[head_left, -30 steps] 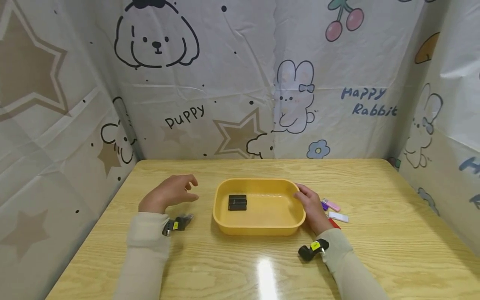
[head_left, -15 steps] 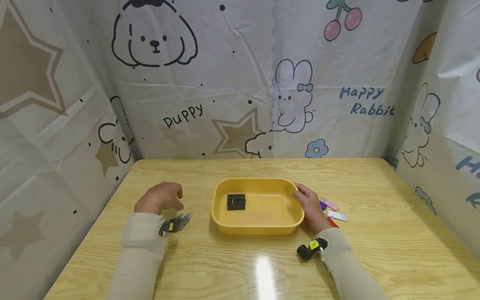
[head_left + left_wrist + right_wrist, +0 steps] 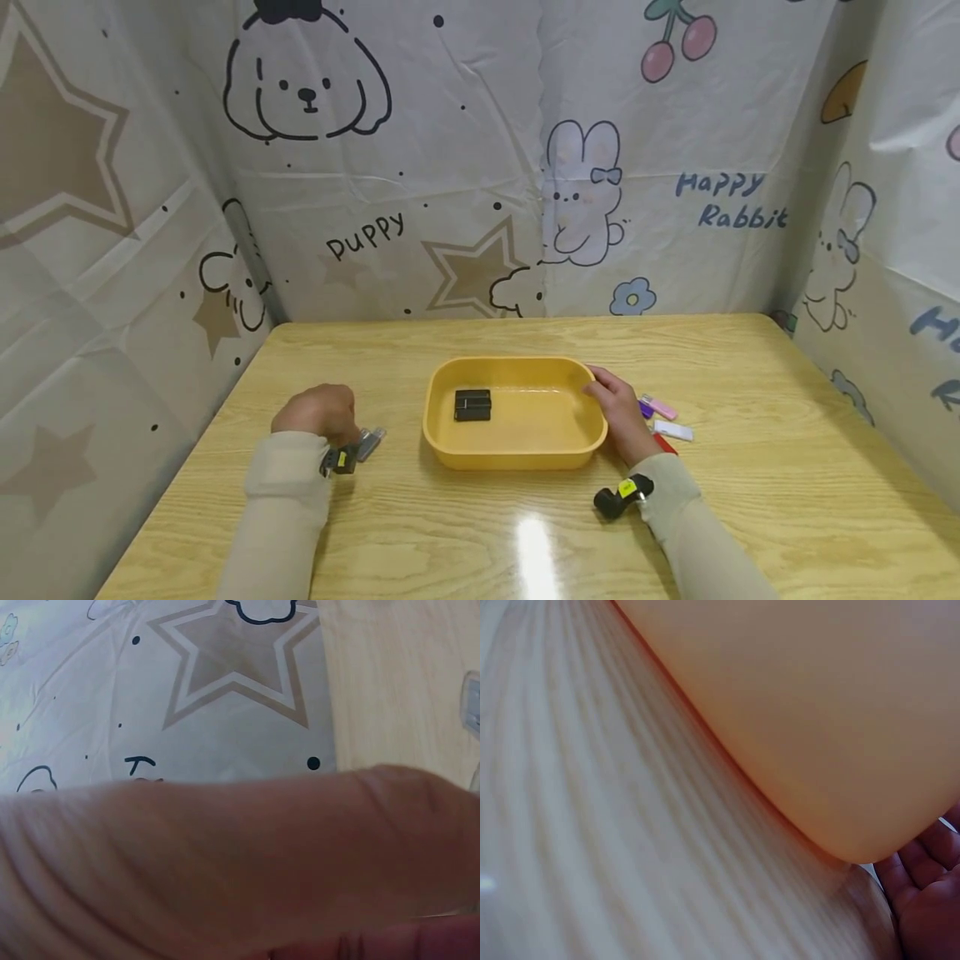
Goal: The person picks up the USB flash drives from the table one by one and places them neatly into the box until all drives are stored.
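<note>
My right hand (image 3: 618, 412) holds the right end of a yellow plastic basin (image 3: 517, 460), with the thumb over the rim; in the right wrist view its fingers (image 3: 930, 870) lie against the basin's outer wall (image 3: 832, 750). Several black rectangular blocks (image 3: 472, 406) lie side by side in the basin's left part. On the left, my left hand (image 3: 317, 412) reaches down with bent fingers beside small grey sticks with clear ends (image 3: 371, 443). Its fingertips are hidden, so whether it pinches one does not show. At the left wrist view's right edge, a clear-ended piece (image 3: 472, 705) shows past the thumb.
Right of the basin, partly behind the right hand, lie small flat sticks: a pink one (image 3: 660, 407), a white one (image 3: 673, 431), a purple one (image 3: 646, 409) and a red one (image 3: 664, 444). A printed cloth (image 3: 450, 167) walls the wooden table (image 3: 420, 533) at the back and sides.
My left hand has moved left and down toward the grey sticks, its fingers going from spread to bent downward. The right hand and the basin stay in place.
</note>
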Available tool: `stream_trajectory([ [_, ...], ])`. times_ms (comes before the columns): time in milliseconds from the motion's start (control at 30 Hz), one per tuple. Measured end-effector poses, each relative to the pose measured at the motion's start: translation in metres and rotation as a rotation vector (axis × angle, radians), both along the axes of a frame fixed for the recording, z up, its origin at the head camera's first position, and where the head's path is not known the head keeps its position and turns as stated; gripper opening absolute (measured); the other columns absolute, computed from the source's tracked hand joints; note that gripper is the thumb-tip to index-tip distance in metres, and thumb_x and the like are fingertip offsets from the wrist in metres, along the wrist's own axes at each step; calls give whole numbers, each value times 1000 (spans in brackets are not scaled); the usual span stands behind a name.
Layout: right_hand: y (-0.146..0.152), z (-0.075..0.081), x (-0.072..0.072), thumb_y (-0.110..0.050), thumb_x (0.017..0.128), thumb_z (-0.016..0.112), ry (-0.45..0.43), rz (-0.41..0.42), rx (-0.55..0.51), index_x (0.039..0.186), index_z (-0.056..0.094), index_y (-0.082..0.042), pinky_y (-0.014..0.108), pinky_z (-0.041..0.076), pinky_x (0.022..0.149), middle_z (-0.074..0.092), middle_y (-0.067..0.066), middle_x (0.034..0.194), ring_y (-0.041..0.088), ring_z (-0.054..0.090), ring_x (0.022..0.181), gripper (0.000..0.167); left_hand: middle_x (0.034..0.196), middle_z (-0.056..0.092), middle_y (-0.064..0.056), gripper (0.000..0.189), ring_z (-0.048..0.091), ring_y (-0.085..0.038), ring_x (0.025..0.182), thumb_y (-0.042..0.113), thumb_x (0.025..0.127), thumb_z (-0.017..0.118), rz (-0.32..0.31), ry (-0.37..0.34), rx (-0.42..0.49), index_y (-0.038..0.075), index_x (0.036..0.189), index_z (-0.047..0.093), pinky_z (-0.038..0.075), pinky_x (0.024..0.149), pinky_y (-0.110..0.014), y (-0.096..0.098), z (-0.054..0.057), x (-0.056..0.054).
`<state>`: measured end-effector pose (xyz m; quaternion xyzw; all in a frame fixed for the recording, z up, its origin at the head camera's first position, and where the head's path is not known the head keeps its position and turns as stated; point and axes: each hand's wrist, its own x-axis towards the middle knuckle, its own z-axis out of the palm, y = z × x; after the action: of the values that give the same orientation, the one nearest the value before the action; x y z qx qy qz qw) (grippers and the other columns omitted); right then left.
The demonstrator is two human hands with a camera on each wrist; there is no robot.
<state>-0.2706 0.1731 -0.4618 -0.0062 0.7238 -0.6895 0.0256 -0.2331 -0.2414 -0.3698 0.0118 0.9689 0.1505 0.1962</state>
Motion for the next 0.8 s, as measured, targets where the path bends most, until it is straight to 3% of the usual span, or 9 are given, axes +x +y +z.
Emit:
stream_trajectory([
  [200, 1, 0, -1, -16, 96, 49, -11, 5, 1, 138, 51, -7, 34, 44, 98, 49, 13, 140, 29, 50, 122, 43, 57, 38, 2, 18, 32, -12, 51, 10, 73, 67, 1, 7, -57, 12, 63, 52, 28, 45, -26, -1, -4, -2],
  [800, 1, -2, -1, -14, 95, 48, 15, 5, 8, 137, 51, -5, 32, 46, 95, 51, 14, 138, 29, 52, 120, 43, 50, 32, 6, 25, 25, -9, 47, 4, 66, 68, -14, 41, -55, 13, 50, 51, 25, 42, -24, 2, -9, -3],
])
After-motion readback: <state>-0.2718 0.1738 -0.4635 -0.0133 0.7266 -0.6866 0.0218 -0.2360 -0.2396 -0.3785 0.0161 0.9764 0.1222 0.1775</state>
